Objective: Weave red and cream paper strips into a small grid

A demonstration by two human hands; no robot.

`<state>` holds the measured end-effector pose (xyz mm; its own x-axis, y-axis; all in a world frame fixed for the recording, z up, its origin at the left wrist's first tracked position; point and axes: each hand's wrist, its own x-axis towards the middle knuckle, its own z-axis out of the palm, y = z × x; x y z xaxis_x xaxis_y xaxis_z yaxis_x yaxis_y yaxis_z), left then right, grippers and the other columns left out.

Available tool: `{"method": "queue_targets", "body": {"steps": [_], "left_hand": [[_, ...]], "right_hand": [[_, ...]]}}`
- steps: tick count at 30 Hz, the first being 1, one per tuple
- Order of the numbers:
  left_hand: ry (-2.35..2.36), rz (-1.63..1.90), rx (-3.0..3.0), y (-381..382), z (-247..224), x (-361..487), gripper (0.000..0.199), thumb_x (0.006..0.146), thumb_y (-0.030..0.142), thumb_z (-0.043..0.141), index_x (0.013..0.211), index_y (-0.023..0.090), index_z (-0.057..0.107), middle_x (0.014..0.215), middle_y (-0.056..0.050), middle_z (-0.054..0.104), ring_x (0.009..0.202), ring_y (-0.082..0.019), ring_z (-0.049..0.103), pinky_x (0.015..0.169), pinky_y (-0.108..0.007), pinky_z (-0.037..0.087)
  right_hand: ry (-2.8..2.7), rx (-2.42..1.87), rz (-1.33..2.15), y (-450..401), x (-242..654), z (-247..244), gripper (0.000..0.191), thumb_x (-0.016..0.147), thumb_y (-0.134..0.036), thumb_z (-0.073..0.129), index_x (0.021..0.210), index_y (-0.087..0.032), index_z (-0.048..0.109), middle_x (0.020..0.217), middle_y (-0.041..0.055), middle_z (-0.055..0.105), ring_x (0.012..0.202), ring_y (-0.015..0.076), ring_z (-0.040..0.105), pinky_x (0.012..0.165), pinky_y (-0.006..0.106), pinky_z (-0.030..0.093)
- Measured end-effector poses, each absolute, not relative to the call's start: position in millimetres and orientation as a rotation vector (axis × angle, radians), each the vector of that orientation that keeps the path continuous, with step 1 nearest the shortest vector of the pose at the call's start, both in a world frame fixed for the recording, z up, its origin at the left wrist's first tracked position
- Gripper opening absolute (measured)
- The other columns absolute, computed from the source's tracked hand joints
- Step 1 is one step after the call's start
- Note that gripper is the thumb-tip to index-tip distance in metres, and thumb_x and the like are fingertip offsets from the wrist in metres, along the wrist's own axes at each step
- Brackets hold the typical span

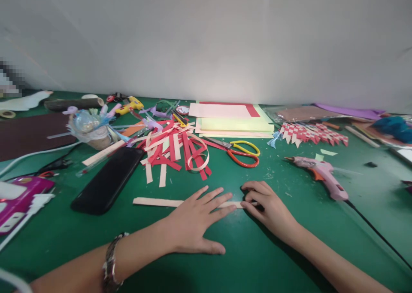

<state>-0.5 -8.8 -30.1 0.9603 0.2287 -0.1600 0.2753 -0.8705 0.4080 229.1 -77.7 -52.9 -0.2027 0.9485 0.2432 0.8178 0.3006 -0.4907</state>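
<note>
A long pale paper strip [157, 202] lies sideways on the green table in front of me. My left hand [202, 215] rests flat across its middle, fingers spread, pressing it to the table. At the strip's right end, my right hand [270, 207] pinches the paper between thumb and fingers. Beyond the hands is a loose pile of red and cream paper strips [175, 144]. Scissors [240, 151] with a yellow and a red handle lie by the pile, above my right hand.
A black phone-like object [107, 183] lies left of my left hand. To the right is a pink glue gun [322, 175] with a black cord. Stacked paper sheets [231, 123] and a woven red-and-white paper piece [312, 134] lie farther back. A magenta device [25, 194] sits far left.
</note>
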Motion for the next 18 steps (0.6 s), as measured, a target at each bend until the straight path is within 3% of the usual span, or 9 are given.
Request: {"method": "queue_targets", "body": {"steps": [18], "left_hand": [[0.380,-0.122,2.695,-9.7,-33.5,-0.4,0.075,0.080,0.068,0.029,0.142,0.028,0.013,0.149,-0.002,0.011,0.135,-0.028,0.014,0.108,-0.047,0.009]], "right_hand": [[-2.085,-1.618,0.260,-79.4,225.3,-50.4,0.021,0.085,-0.020,0.047,0.065,-0.019,0.053,0.097,0.0066,0.059,0.082,0.0172,0.055,0.069,0.031,0.048]]}}
